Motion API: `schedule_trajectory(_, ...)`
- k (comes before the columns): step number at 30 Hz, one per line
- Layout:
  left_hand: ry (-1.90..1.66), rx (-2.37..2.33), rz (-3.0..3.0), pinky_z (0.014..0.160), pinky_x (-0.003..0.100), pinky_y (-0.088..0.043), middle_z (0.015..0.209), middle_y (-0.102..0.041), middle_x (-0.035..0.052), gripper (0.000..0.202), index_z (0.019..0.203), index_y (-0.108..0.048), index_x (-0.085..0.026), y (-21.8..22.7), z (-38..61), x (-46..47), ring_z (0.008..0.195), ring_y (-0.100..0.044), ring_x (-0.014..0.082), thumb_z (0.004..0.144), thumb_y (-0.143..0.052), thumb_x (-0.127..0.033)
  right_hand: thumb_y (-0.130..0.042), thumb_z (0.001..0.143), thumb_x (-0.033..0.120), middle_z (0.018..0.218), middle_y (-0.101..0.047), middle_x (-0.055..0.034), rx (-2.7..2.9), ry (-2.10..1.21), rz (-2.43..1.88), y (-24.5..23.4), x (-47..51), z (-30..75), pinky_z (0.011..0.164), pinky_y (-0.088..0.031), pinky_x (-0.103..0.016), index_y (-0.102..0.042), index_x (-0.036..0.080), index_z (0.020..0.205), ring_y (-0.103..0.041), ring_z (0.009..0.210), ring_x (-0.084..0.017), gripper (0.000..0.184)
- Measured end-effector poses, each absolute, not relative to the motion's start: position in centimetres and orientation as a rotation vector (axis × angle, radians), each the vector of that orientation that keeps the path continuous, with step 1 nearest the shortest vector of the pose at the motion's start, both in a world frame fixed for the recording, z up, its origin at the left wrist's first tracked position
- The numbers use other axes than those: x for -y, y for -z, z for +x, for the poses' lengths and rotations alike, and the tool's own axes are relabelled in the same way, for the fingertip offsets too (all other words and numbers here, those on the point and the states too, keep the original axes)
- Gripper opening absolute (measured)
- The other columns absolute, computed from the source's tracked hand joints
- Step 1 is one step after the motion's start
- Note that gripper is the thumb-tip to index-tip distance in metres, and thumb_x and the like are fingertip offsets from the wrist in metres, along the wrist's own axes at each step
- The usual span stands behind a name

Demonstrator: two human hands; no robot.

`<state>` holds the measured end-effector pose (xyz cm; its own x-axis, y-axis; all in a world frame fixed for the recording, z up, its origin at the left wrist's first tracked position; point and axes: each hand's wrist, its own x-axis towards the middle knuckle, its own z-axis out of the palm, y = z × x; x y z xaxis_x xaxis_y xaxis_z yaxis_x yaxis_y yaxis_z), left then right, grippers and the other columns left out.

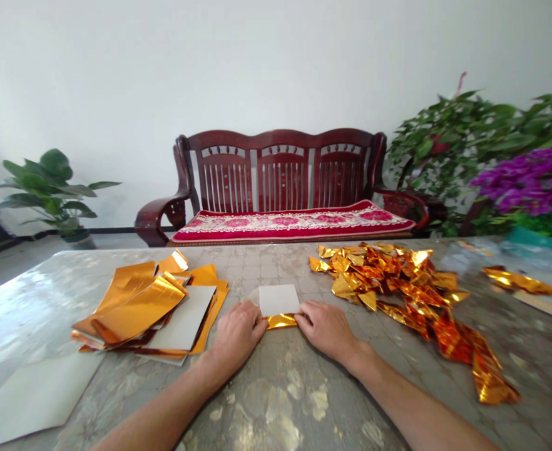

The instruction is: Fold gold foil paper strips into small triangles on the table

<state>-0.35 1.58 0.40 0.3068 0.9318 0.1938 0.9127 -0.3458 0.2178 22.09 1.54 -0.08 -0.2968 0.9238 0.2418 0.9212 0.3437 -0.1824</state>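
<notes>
A sheet of gold foil paper (278, 299) lies white side up in front of me, its near edge folded over into a shiny gold strip. My left hand (239, 327) grips the left end of that strip, thumb and fingers pressed together. At the other end, my right hand (325, 329) pinches the strip in the same way. To the left of my left hand is a loose stack of gold foil paper sheets (139, 307), some white side up. Right of my right hand spreads a heap of folded gold foil pieces (398, 282).
A pale flat sheet (36, 391) lies at the table's near left. One folded foil piece (524, 282) sits far right beside clear plastic (468, 254). Behind the patterned table (266, 401) stands a dark red wooden bench (283, 169), with plants (55, 188) at both sides.
</notes>
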Motion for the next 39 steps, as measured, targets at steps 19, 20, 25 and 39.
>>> schedule_trajectory(19,-0.446,-1.754,2.514,0.069,0.027,-0.035,0.082,-0.063,0.0007,0.021,0.071,-0.058,-0.02,-0.23,-0.31,-1.69,0.082,-0.058,0.0176,0.09,-0.054,-0.03,-0.051,0.092,0.03,0.084,-0.071,-0.0012,2.307,-0.011,-1.655,-0.06,-1.51,21.99,0.062,-0.028,-0.027,-0.063,0.023,0.08,-0.063,0.077,-0.016,0.018)
schedule_trajectory(20,-0.443,-1.756,2.512,0.069,0.027,-0.035,0.082,-0.064,0.0008,0.021,0.072,-0.058,-0.02,-0.26,-0.29,-1.69,0.083,-0.058,0.0177,0.09,-0.054,-0.03,-0.051,0.092,0.03,0.084,-0.071,-0.0012,2.308,-0.011,-1.654,-0.05,-1.51,22.0,0.062,-0.028,-0.027,-0.063,0.023,0.08,-0.063,0.077,-0.016,0.018)
schedule_trajectory(25,-0.435,-1.755,2.514,0.069,0.028,-0.035,0.083,-0.064,0.0009,0.021,0.072,-0.058,-0.021,-0.29,-0.25,-1.58,0.083,-0.058,0.0179,0.09,-0.054,-0.031,-0.051,0.093,0.029,0.084,-0.071,-0.0006,2.311,-0.017,-1.636,-0.03,-1.53,22.09,0.062,-0.028,-0.027,-0.063,0.022,0.08,-0.063,0.076,-0.015,0.018)
schedule_trajectory(39,-0.486,-1.694,2.501,0.081,0.03,-0.041,0.095,-0.062,0.0025,0.009,0.089,-0.059,-0.022,-0.82,-0.29,-1.19,0.093,-0.057,0.0196,0.09,-0.056,-0.03,-0.053,0.092,0.029,0.086,-0.071,-0.0005,2.316,-0.057,-1.64,-0.41,-1.36,22.05,0.063,-0.031,-0.026,-0.064,0.023,0.082,-0.064,0.079,-0.015,0.015)
